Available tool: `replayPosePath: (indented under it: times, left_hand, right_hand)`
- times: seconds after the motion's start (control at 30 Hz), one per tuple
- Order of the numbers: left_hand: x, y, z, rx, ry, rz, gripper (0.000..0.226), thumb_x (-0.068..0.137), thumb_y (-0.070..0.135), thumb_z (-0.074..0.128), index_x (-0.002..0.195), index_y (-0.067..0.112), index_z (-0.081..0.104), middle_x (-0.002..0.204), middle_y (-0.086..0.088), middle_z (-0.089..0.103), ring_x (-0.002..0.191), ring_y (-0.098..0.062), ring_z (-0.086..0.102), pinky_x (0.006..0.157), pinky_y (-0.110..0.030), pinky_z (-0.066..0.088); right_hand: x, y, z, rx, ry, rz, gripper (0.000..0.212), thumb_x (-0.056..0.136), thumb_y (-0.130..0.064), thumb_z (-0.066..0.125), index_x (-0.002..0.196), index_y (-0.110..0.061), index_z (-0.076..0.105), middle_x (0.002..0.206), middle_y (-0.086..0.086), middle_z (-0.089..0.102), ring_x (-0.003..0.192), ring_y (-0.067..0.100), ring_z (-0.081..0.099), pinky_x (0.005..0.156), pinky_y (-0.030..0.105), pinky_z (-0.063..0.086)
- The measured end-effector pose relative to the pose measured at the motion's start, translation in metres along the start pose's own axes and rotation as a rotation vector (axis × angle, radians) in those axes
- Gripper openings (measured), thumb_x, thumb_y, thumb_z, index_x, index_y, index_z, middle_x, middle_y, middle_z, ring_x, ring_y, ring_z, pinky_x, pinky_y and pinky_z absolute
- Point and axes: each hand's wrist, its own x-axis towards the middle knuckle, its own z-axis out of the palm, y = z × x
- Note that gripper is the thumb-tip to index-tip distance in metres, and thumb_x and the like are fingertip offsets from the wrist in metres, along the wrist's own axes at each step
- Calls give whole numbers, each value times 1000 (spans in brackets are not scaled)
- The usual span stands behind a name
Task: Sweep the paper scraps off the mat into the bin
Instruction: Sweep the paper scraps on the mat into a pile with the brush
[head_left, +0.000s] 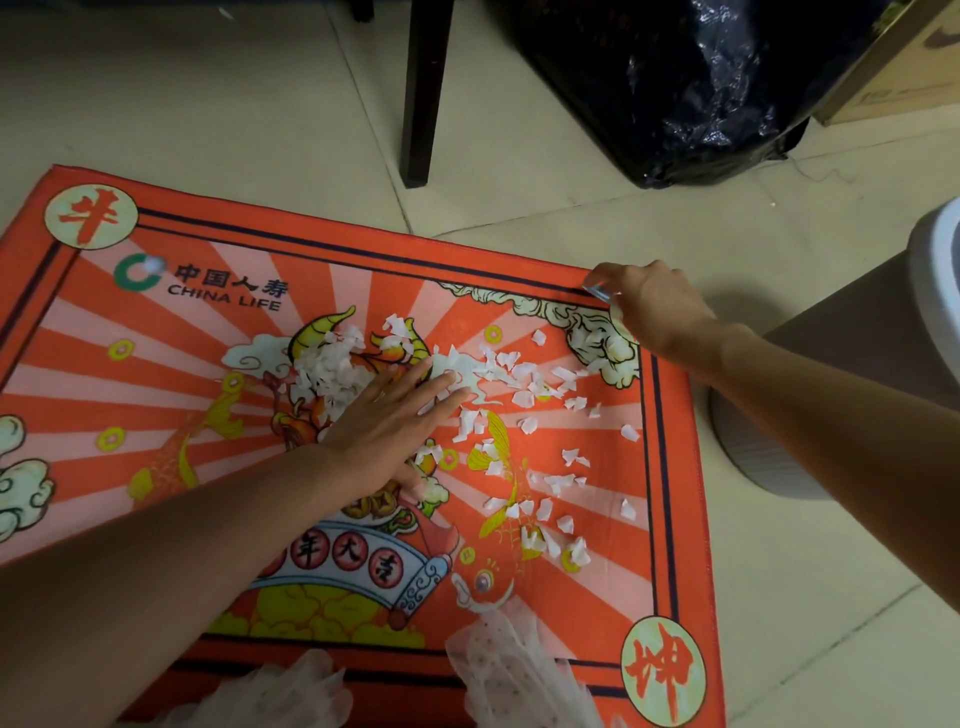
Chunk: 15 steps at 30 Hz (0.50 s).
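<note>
A red printed mat (156, 332) lies on the tiled floor. Several white paper scraps (519, 379) are strewn over its middle and right half, with a denser heap under my fingertips. My left hand (389, 415) lies flat on the mat, fingers straight, pressing on the scraps. My right hand (654, 306) grips the mat's far right corner, fingers curled round its edge. A pale round bin (769, 457) stands on the floor just right of the mat, under my right forearm; its opening is mostly out of view.
A dark chair leg (423, 93) stands beyond the mat's far edge. A black plastic bag (675, 88) sits at the back right beside a cardboard box (904, 67). White lacy fabric (509, 670) covers the mat's near edge.
</note>
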Motion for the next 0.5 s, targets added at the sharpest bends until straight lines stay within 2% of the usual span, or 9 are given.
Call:
replayPosePath:
  times: [0.1,0.2,0.37,0.5]
  left_hand:
    - [0,0,1,4,8,2,114,78,55,68,153,31,-15,161,5,-19,147,-22,-22,118,-41,-9]
    - [1,1,3,-7,6,5,114,79,52,68,152,31,-16,161,5,-21,146,-21,-24,118,-41,-11]
    - [-1,6,-3,2,-20,4,109,82,46,68,153,29,-13,161,3,-19,147,-22,-23,120,-43,-7]
    - [-3,9,-3,22,4,4,108,83,45,68,154,27,-12,162,2,-14,148,-24,-19,121,-45,-3]
  right_hand:
    - [-1,-12,2,4,-10,-41,54,88,8,48,128,-28,53,99,18,65,75,34,56,61,31,40]
    - [-5,-32,2,21,1,-107,56,88,10,48,131,-26,51,99,17,67,73,31,51,61,30,36]
    - [-13,-71,0,58,37,-191,50,90,2,53,133,-24,52,101,15,69,89,39,62,66,30,35]
    - [-20,-97,0,94,39,-236,55,87,6,51,134,-22,51,103,9,70,97,35,63,70,29,35]
